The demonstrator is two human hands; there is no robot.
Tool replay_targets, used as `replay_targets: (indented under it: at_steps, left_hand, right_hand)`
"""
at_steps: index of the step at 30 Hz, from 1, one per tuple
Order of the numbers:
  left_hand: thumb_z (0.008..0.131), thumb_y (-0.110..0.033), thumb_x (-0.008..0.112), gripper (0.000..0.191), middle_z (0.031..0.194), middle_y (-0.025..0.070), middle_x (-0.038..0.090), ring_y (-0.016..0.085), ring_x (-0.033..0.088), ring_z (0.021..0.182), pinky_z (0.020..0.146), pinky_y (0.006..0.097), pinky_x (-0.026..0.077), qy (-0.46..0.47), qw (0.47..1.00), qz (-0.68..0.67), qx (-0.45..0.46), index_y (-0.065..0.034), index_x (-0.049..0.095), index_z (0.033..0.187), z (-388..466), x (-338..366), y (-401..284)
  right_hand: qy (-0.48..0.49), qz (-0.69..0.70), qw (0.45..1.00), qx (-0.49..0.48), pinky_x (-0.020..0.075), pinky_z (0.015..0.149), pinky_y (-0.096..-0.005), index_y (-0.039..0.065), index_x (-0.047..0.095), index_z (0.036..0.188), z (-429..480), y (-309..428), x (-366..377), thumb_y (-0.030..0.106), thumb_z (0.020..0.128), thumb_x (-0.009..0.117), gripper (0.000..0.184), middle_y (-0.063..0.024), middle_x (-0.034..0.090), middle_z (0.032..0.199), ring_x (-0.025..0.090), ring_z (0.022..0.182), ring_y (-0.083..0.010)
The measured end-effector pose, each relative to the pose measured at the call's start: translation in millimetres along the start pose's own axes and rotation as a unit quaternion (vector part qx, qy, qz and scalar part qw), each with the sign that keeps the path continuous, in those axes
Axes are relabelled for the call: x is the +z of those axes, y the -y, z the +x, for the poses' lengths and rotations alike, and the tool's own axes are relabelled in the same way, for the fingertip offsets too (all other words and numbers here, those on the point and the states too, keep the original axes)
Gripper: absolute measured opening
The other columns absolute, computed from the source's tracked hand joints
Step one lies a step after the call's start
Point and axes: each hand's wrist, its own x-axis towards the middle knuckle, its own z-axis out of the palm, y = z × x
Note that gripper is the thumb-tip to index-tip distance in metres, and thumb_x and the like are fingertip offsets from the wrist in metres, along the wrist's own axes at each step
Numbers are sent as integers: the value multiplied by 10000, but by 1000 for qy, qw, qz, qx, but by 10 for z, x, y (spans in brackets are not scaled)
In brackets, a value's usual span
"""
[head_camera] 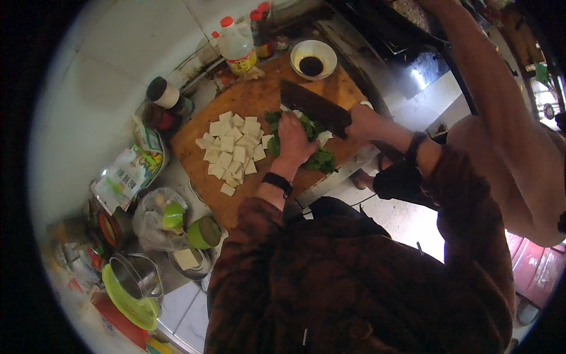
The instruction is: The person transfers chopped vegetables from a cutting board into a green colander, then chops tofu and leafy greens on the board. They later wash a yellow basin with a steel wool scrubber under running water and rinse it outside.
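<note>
My right hand (363, 121) is closed around the handle of a dark, broad-bladed cleaver (313, 106). The blade lies across the far side of a bunch of leafy greens (319, 160) with pale stems. From the near side my left hand (293, 138) presses down on the bunch and holds it against the wooden cutting board (190, 155), its fingers pointing at the blade. A heap of white tofu cubes (232, 148) is spread just left of the greens. On the board's far end stands a white bowl (315, 53) with dark liquid inside. The cleaver's cutting edge is hard to make out.
A plastic jug (236, 46) with a red cap and several jars stand along the wall. To the left are a food packet (128, 175), a plastic bag (154, 221), a green cup (204, 232) and a steel pot (135, 275). Another person's arm (491, 66) reaches in at right.
</note>
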Motion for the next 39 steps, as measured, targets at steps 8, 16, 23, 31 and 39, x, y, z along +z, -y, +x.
replay_targets:
  at_steps: [8, 16, 23, 31, 39]
  left_hand:
    - [571, -306, 792, 992, 1300, 297, 281, 417, 275, 1204, 1029, 455, 220, -2, 999, 35, -9, 141, 245, 1267, -29, 47, 15]
    - [527, -221, 830, 990, 1306, 286, 295, 423, 297, 1191, 1005, 428, 280, 14, 999, -4, -29, 93, 268, 1279, -63, -144, -170]
    - [507, -244, 849, 1015, 1304, 280, 305, 413, 296, 1199, 1003, 438, 283, -1, 1000, -6, -10, 66, 274, 1284, -35, -144, -152]
    - [539, -554, 756, 1085, 1340, 265, 281, 396, 251, 1253, 1013, 517, 190, -22, 998, 49, -23, 57, 277, 1297, 60, -291, -253]
    - [772, -340, 653, 708, 1331, 271, 284, 402, 276, 1233, 1002, 498, 220, -57, 996, 45, -57, 49, 332, 1268, -181, -203, -32]
  right_hand:
    - [-137, -45, 984, -104, 500, 661, -414, -35, 621, 626, 421, -15, 439, 116, 631, 576, 158, -212, 607, 696, 618, 720, -358]
    - [-183, 42, 980, -59, 506, 665, -410, -32, 637, 659, 500, -144, 683, 212, 680, 596, 248, -208, 622, 691, 621, 680, -358]
    - [-196, 223, 954, -51, 502, 709, -429, -2, 647, 764, 299, -308, 657, 217, 671, 634, 239, -208, 623, 734, 615, 739, -383]
    - [-274, 237, 931, -44, 493, 706, -439, -36, 630, 800, -473, -330, 485, 215, 675, 627, 280, -253, 608, 761, 608, 759, -392]
    - [-173, 202, 963, -53, 495, 680, -412, -94, 587, 844, -414, -173, 433, 203, 699, 583, 330, -252, 598, 703, 621, 706, -356]
